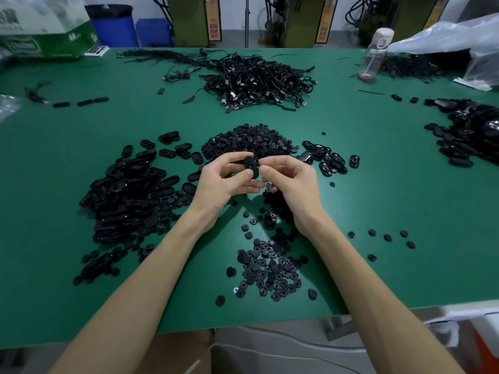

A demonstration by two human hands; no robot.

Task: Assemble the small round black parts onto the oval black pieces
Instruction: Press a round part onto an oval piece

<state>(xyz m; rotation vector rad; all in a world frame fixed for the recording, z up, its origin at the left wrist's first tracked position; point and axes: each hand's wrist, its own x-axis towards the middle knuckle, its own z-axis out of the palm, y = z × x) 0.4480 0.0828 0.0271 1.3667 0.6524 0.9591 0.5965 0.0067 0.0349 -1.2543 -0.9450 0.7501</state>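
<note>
My left hand [224, 182] pinches one oval black piece [250, 166] between thumb and fingers, held above the green table [67, 157]. My right hand [290, 182] meets it from the right, its thumb and forefinger curled against the piece's edge; whether a small round part sits under them is hidden. A heap of small round black parts [249, 141] lies just beyond my hands. More round parts [270, 268] are scattered near the front edge. A big pile of oval pieces [127, 195] lies to the left.
A tangle of black cables [259, 79] sits mid-table at the back. Another pile of black pieces [469, 130] is at the right edge, a few oval pieces [329, 157] right of the hands. A water bottle [374, 55] and plastic bags [445, 41] stand back right, a box [46, 28] back left.
</note>
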